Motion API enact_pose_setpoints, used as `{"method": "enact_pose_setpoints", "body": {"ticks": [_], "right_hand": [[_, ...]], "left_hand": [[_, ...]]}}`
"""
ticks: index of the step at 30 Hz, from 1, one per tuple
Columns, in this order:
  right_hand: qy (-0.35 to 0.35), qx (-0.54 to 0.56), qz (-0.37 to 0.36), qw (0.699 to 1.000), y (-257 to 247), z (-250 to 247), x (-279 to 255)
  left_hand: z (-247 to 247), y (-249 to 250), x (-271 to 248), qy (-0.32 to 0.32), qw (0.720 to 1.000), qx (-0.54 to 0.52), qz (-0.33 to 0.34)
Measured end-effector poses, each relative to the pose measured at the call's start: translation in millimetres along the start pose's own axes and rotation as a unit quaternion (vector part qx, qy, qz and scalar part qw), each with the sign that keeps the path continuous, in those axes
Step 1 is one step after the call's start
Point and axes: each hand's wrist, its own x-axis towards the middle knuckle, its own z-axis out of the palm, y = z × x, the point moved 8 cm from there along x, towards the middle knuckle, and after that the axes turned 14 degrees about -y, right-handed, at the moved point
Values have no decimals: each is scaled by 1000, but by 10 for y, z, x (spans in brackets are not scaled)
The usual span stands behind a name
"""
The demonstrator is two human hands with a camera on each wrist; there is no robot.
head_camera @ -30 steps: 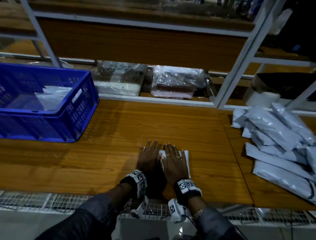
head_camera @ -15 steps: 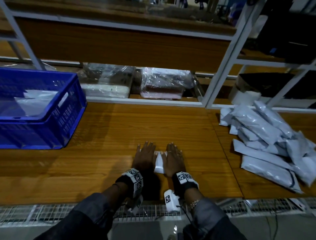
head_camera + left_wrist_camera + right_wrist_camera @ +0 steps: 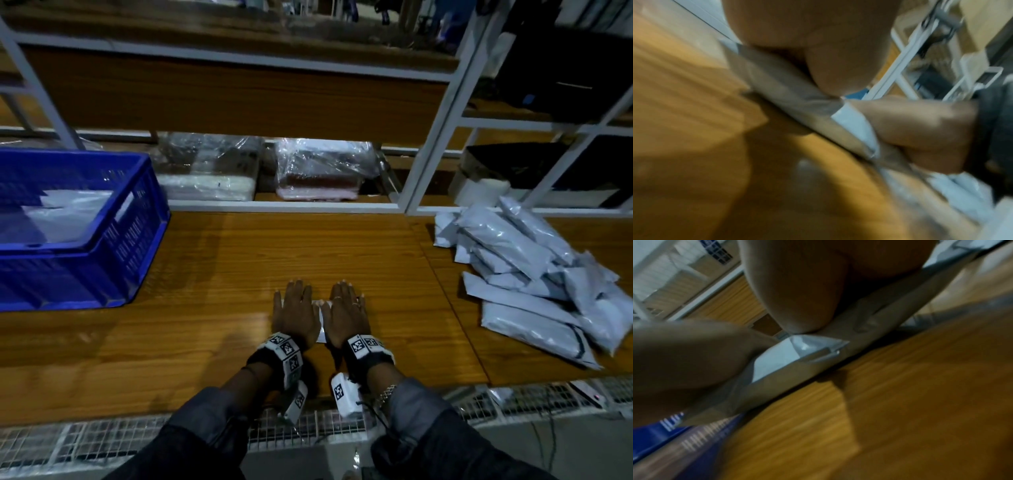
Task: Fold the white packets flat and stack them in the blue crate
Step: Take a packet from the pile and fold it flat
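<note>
A folded white packet (image 3: 320, 320) lies on the wooden table near its front edge, mostly covered by both hands. My left hand (image 3: 295, 310) presses flat on its left part, fingers straight. My right hand (image 3: 345, 312) presses flat on its right part, fingers straight too. The wrist views show the packet (image 3: 813, 113) (image 3: 789, 360) squeezed thin under the palms. The blue crate (image 3: 82, 253) stands at the far left of the table with white packets (image 3: 65, 214) inside. A heap of unfolded white packets (image 3: 534, 274) lies at the right.
White metal shelving (image 3: 435, 113) rises behind the table. Clear-wrapped bundles (image 3: 322, 171) sit on the low shelf at the back. A wire grid (image 3: 102, 438) runs along the table's front edge. Bare wooden table (image 3: 239, 260) stretches between crate and hands.
Both hands have slid slightly apart over the packet, so a narrower strip of it shows between them. The camera view has shifted to the right, moving the crate toward the left edge.
</note>
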Motion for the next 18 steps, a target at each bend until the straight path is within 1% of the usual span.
{"method": "enact_pose_setpoints", "body": {"ticks": [2, 4, 6, 9, 10, 11, 13, 14, 16, 18], "right_hand": [[4, -30, 4, 1000, -62, 32, -12], [12, -51, 10, 999, -87, 41, -20], [16, -60, 6, 998, -88, 32, -13], [10, -75, -1, 997, -92, 51, -13], [3, -78, 1, 997, -92, 69, -7], [-5, -76, 3, 997, -91, 82, 13], [-15, -71, 3, 997, -50, 52, 53], [-22, -68, -7, 997, -33, 35, 94], [-46, -39, -31, 998, 19, 38, 143], [-46, 0, -39, 998, 209, 37, 136]], "left_hand": [[47, 15, -25, -9, 1000, 3, -11], [57, 24, -30, -6, 1000, -17, -6], [74, 23, -2, 13, 999, -38, -2], [59, 34, 0, 59, 997, -56, 1], [60, 38, 5, 60, 997, -49, 0], [56, 46, 1, 45, 998, -40, -4], [58, 66, 12, -4, 1000, -28, -11], [46, 55, 20, -10, 1000, -19, -3], [39, -26, -13, 0, 999, -33, 21], [23, -112, -29, 40, 996, -63, 39]]}}
